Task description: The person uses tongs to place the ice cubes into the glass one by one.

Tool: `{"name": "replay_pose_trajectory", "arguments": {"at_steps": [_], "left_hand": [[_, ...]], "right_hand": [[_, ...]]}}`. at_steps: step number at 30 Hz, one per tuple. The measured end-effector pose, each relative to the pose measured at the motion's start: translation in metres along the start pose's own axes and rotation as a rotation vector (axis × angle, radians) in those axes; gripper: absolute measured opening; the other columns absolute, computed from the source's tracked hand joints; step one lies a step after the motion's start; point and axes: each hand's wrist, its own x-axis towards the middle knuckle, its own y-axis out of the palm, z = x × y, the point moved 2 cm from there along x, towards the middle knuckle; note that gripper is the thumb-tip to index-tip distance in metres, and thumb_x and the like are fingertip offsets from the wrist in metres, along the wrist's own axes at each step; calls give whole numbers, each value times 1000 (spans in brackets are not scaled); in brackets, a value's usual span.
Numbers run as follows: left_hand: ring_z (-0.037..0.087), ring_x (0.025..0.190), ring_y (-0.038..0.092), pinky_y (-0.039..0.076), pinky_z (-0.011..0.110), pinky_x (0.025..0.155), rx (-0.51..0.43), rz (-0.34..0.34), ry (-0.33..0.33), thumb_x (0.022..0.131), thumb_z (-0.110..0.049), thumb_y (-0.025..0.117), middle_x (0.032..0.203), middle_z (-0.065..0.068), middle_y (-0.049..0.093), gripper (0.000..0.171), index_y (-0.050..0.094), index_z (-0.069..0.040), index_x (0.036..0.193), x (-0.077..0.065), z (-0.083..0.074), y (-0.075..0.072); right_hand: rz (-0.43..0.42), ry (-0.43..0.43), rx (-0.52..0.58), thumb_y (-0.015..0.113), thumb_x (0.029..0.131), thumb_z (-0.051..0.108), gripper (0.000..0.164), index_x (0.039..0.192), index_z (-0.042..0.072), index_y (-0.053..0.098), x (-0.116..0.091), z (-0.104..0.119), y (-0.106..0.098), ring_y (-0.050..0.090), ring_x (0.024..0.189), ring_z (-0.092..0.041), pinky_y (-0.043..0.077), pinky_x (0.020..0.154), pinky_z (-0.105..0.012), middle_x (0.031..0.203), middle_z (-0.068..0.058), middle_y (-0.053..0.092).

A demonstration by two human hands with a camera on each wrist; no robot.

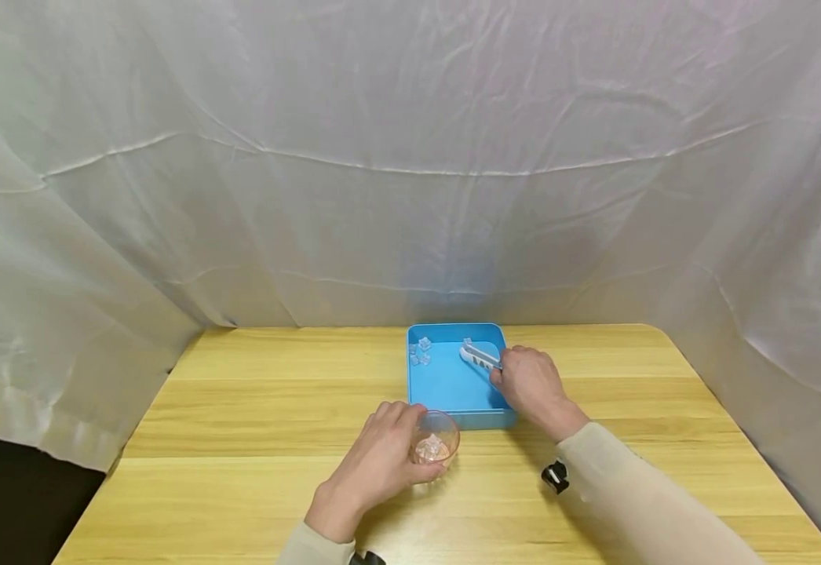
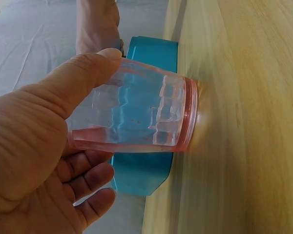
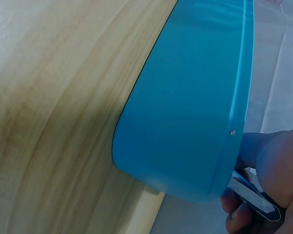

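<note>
My left hand (image 1: 382, 455) holds a clear, pink-tinted cup (image 2: 136, 109) by its rim, thumb on the near side and fingers on the far side. The cup is upright on the table, with several clear, ice-like pieces (image 1: 432, 448) at its bottom. Over the right side of a blue tray (image 1: 446, 392), my right hand (image 1: 532, 386) grips a pair of white and grey tongs (image 1: 479, 357). Their tips point left into the tray, right by a single clear piece (image 1: 467, 341). In the right wrist view, the tray wall hides the tips.
More clear pieces (image 1: 420, 359) lie along the tray's left side. The tray stands at the back of the wooden table (image 1: 276, 408), just behind the cup. A pale curtain (image 1: 354, 235) hangs behind the table and at both sides.
</note>
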Motion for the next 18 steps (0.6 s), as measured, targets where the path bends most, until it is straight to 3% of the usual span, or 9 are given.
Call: {"name": "replay_pose_trajectory", "arguments": {"at_steps": [18], "left_hand": [[22,115,56,49,43,104,8,-13,6,81,-49,89,126,6,66,76,61,-6,138,0,1,1]], "right_hand": [[0,-22,24,70,93,14,28,69,9,58,-11,2,-5,44,56,-17,37,52,-29,64,-2,47]]}}
